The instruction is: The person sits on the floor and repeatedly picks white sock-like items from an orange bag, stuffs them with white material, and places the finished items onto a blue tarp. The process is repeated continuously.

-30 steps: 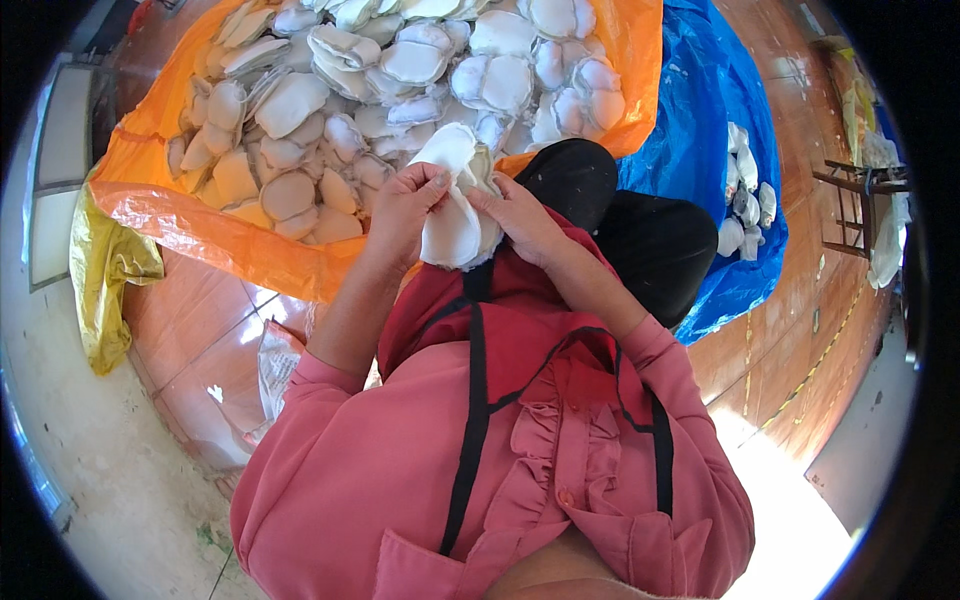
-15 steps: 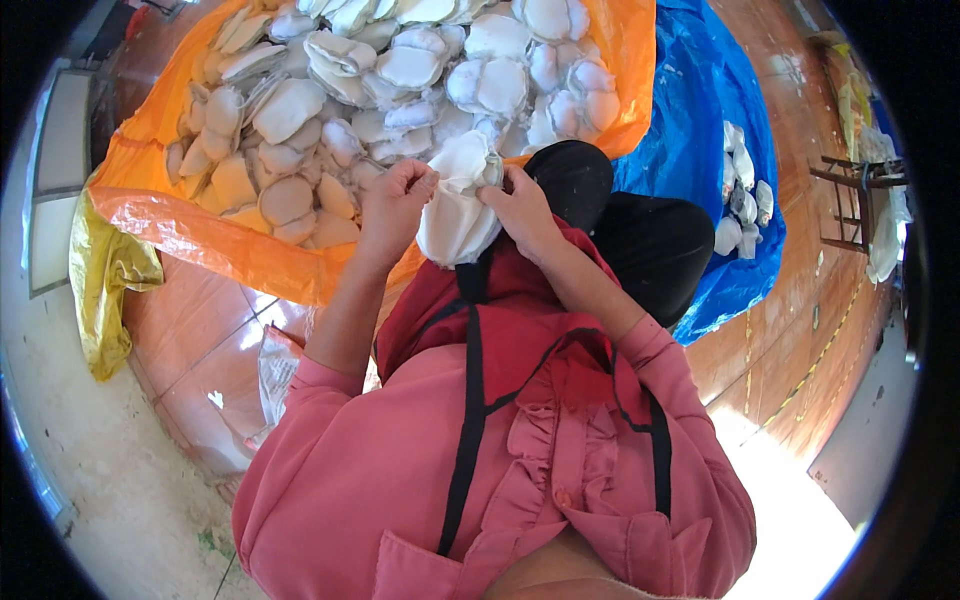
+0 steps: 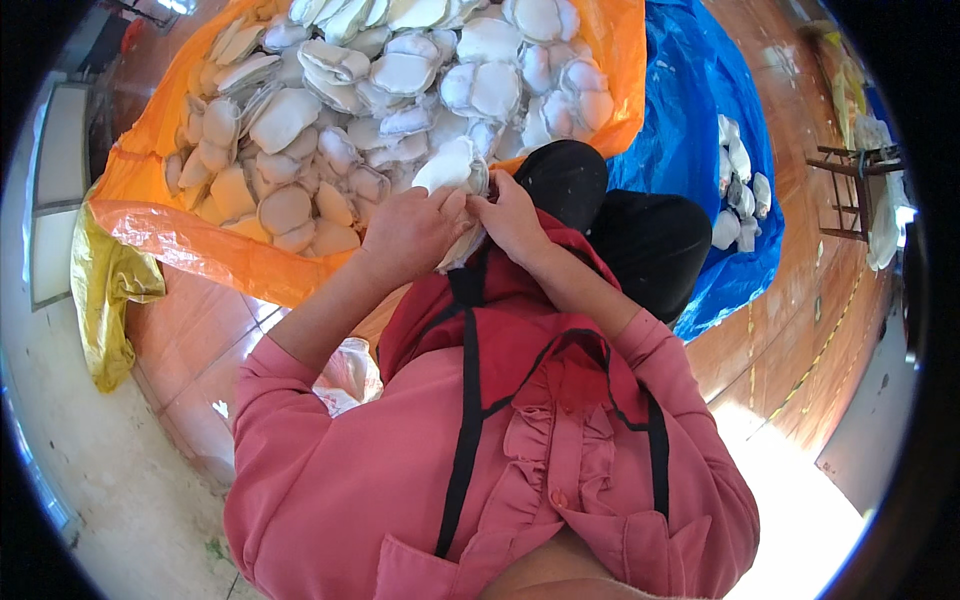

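Note:
Above my lap I hold a white, soft fabric pad (image 3: 452, 168) between both hands. My left hand (image 3: 412, 236) lies across it, fingers bent and closed at its right edge, covering its middle. At that same edge my right hand (image 3: 513, 220) pinches the pad, thumb and fingertips close to those of my left hand. The pad's lower end shows below my left hand. Whatever small part the fingertips meet on is hidden. Just beyond, many similar white rounded pads (image 3: 286, 120) lie heaped, some in stacks.
The heap rests on an orange plastic sheet (image 3: 190, 245). To its right, a blue plastic sheet (image 3: 690, 110) carries several small white bundles (image 3: 745, 205). A yellow sack (image 3: 105, 290) lies at the left by the wall, and a wooden stool (image 3: 850, 190) stands far right.
My left hand has moved right and down across the pad, up to my right hand. The pad, spread between the hands before, is now mostly covered and turned. My left elbow has swung outward.

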`<act>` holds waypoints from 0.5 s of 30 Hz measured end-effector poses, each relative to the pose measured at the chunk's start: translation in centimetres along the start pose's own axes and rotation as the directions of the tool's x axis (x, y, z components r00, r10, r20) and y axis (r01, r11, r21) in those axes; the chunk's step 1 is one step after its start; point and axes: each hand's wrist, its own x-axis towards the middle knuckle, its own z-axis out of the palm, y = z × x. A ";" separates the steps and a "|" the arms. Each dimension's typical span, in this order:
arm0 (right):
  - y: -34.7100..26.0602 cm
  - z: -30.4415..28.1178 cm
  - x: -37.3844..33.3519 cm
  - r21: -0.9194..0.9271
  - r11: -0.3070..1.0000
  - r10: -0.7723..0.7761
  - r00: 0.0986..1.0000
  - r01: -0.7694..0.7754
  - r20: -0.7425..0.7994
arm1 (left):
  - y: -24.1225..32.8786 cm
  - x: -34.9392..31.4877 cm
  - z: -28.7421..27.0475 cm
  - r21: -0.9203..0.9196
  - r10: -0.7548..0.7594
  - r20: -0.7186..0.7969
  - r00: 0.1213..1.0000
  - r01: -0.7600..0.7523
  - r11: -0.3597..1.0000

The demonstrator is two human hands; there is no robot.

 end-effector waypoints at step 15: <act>0.4 1.1 0.7 -0.118 0.987 -0.118 0.989 0.106 -0.095 | -0.7 1.5 4.1 0.536 -0.241 0.019 0.970 0.194 0.822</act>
